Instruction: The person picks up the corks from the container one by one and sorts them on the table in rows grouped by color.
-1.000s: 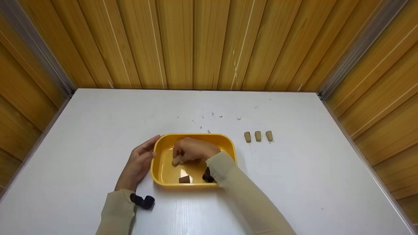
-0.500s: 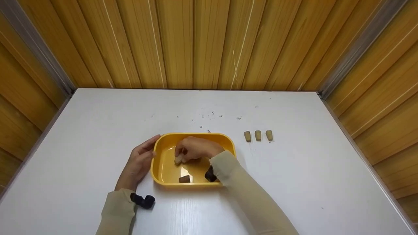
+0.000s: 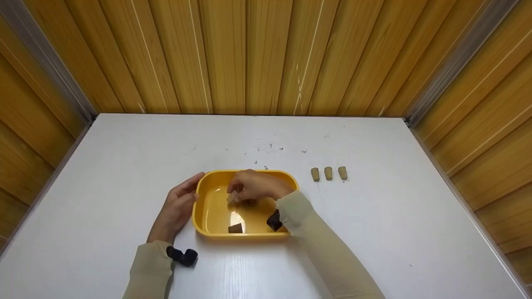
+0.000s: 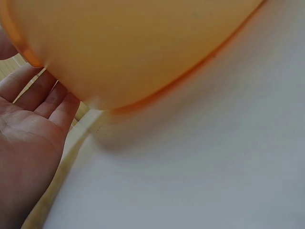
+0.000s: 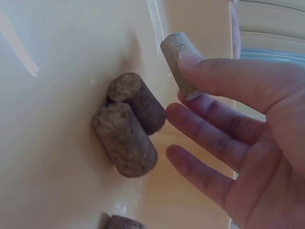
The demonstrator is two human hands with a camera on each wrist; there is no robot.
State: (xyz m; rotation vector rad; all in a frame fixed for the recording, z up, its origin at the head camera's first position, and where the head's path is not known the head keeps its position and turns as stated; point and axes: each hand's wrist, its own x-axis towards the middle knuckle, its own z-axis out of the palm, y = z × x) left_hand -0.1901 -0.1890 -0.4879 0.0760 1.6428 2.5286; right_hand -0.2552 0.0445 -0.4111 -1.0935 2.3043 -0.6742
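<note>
In the head view, my right hand (image 3: 258, 185) is inside the yellow tray (image 3: 199, 218), pinching a small tan tapered cork (image 5: 177, 55) between thumb and index finger. Its other fingers stretch out loosely beside two brown corks (image 5: 126, 140), which lie against each other on the tray floor. Another brown cork (image 3: 235, 228) lies near the tray's front wall. My left hand (image 3: 178, 207) rests along the tray's left side. Its fingers (image 4: 55, 100) reach out fairly straight to the outer wall, with the thumb by the rim.
Three tan tapered corks (image 3: 328, 173) stand in a row on the white table (image 3: 395, 228), right of the tray. Small dark specks mark the tabletop behind the tray. Wood-look panels (image 3: 266, 58) enclose the back and sides.
My right hand has shifted rightward and slightly away from me within the tray, carrying the tan cork off from the left part. The left hand and tray have stayed in place.
</note>
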